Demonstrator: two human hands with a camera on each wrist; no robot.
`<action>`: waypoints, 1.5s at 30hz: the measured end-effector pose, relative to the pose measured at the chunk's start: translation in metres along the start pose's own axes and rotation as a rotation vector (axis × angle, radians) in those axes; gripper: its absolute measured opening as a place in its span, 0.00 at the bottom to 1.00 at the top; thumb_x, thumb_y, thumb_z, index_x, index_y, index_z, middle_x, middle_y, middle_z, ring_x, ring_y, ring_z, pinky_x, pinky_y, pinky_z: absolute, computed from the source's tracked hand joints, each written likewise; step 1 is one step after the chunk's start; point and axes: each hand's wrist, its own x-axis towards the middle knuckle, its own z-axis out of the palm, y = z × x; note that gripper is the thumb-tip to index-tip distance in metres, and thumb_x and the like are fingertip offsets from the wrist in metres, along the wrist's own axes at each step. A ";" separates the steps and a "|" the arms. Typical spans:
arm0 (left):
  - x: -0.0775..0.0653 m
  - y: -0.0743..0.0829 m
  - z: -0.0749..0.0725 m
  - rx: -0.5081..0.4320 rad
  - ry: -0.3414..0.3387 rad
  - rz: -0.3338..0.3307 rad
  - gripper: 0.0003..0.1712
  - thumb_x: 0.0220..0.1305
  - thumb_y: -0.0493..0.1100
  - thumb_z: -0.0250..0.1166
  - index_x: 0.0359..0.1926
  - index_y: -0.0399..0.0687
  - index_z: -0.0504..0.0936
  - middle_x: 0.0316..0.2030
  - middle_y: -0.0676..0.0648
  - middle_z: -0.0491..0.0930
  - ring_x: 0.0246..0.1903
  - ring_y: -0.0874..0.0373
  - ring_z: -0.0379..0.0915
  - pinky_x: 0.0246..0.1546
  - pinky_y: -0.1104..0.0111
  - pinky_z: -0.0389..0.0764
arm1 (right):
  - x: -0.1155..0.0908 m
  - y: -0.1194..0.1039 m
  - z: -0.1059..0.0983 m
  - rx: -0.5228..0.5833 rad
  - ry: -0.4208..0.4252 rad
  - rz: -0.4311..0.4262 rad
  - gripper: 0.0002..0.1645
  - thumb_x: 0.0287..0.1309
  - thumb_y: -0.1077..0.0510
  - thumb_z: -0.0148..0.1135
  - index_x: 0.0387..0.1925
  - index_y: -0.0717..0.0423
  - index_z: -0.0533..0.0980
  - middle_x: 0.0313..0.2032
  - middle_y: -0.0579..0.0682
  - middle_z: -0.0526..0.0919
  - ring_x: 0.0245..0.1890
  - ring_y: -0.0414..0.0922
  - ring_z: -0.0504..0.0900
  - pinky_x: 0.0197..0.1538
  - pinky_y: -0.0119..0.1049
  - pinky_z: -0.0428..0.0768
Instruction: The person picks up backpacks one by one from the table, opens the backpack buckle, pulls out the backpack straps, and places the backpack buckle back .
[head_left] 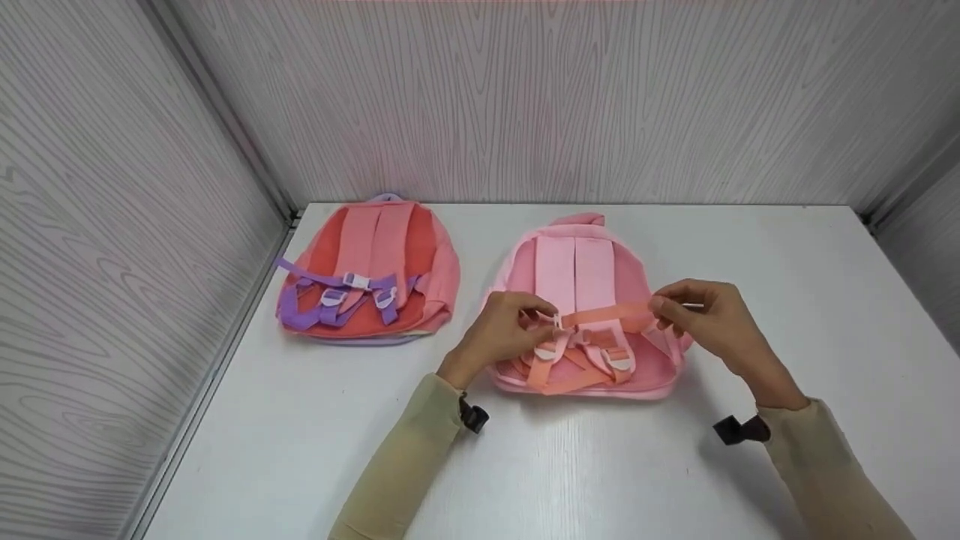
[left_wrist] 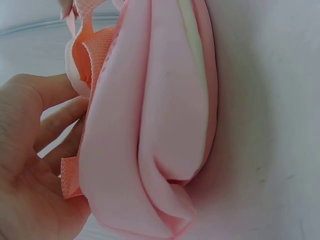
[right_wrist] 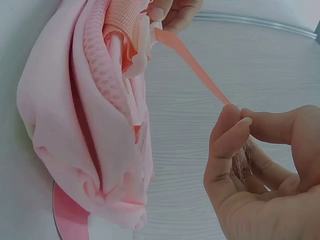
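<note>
A small pink backpack (head_left: 555,274) lies on the table with its shoulder straps facing up. My left hand (head_left: 506,326) pinches a pale plastic buckle (head_left: 557,322) over the lower straps. From that buckle an orange webbing strap (head_left: 604,315) runs out to the right, drawn taut. Its far end is between the thumb and fingertips of my right hand (head_left: 712,319). In the right wrist view, the strap (right_wrist: 197,67) stretches clear of the bag. Two pale strap adjusters, the right one (head_left: 618,361) and its mate, sit below on orange webbing.
Left of the pink bag lies a coral-red backpack (head_left: 322,247) with purple straps (head_left: 300,319) and a white buckle (head_left: 356,280). Wood-grain panels (head_left: 525,97) enclose the white table (head_left: 585,480) at the back and sides. Each wrist carries a black band mount.
</note>
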 end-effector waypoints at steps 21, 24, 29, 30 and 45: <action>0.008 0.012 0.000 0.066 -0.052 0.059 0.15 0.67 0.45 0.77 0.51 0.43 0.92 0.47 0.47 0.91 0.45 0.56 0.83 0.52 0.65 0.84 | -0.010 0.029 -0.008 0.161 -0.065 0.111 0.23 0.72 0.56 0.70 0.54 0.73 0.80 0.37 0.51 0.90 0.33 0.40 0.86 0.38 0.32 0.86; 0.009 0.013 0.001 0.080 -0.062 0.071 0.15 0.67 0.45 0.77 0.51 0.43 0.92 0.47 0.48 0.91 0.46 0.55 0.82 0.52 0.65 0.84 | -0.011 0.030 -0.007 0.180 -0.068 0.125 0.23 0.72 0.56 0.69 0.55 0.74 0.79 0.37 0.50 0.90 0.33 0.40 0.87 0.39 0.32 0.87; 0.011 0.014 0.003 0.092 -0.072 0.084 0.14 0.67 0.44 0.76 0.50 0.44 0.92 0.46 0.48 0.91 0.45 0.55 0.82 0.51 0.67 0.83 | -0.011 0.031 -0.006 0.166 -0.069 0.133 0.24 0.72 0.55 0.69 0.55 0.73 0.80 0.37 0.49 0.89 0.33 0.40 0.86 0.39 0.32 0.87; 0.011 0.014 0.003 0.095 -0.071 0.085 0.14 0.67 0.44 0.76 0.50 0.44 0.92 0.46 0.48 0.91 0.45 0.55 0.82 0.50 0.67 0.83 | -0.012 0.032 -0.006 0.160 -0.069 0.134 0.24 0.73 0.55 0.69 0.55 0.73 0.80 0.37 0.48 0.89 0.33 0.40 0.86 0.39 0.33 0.87; 0.015 0.019 0.006 0.091 -0.078 0.091 0.14 0.66 0.45 0.78 0.49 0.45 0.92 0.44 0.49 0.91 0.44 0.56 0.82 0.49 0.67 0.82 | -0.014 0.033 -0.008 0.126 -0.068 0.131 0.23 0.73 0.52 0.69 0.55 0.69 0.81 0.36 0.46 0.89 0.33 0.39 0.84 0.39 0.32 0.85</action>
